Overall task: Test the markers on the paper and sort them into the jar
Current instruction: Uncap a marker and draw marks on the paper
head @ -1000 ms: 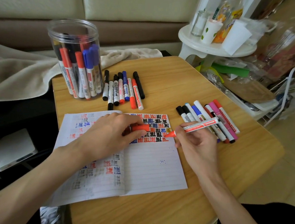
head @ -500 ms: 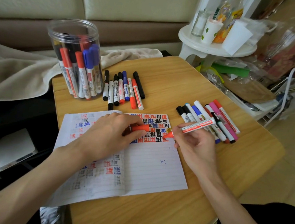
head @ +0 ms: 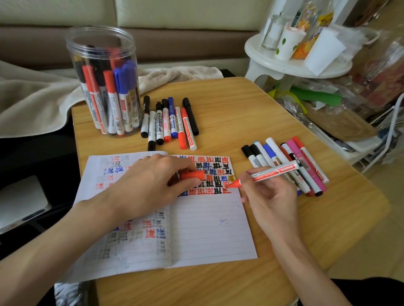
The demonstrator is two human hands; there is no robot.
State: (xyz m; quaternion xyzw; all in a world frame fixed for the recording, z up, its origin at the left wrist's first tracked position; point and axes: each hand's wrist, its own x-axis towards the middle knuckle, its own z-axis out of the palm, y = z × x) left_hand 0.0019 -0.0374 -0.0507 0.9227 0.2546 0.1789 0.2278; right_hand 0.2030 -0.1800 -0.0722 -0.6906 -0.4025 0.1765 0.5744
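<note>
A lined notebook (head: 209, 226) is laid open on the near part of the wooden worktop (head: 233, 295). Its right page is blank lower down and filled along the top with red, black and blue test marks. The left hand (head: 150, 185) is rested on the pages, and a red cap (head: 193, 175) is pinched between its thumb and fingers. Just to the right, the right hand (head: 270, 196) is curled round an uncapped red marker (head: 274, 172) — the barrel is gripped near the nib, which is set at the right edge of the marked block. Whether the paper is touched cannot be told. Beyond the right hand, a cluster of capped markers (head: 292, 164) is spread flat on the worktop, with black, blue, pink and red among them. Farther back, near the middle, a second row of markers (head: 172, 124) is lined up side by side. At the far left corner the clear jar (head: 100, 82) is stood upright and open-topped — red, blue and black markers are held inside it, caps up. Behind the worktop a pale blanket (head: 19, 99) is draped, and a white round stool (head: 297, 63) loaded with cups and bottles is seen at the far right.
</note>
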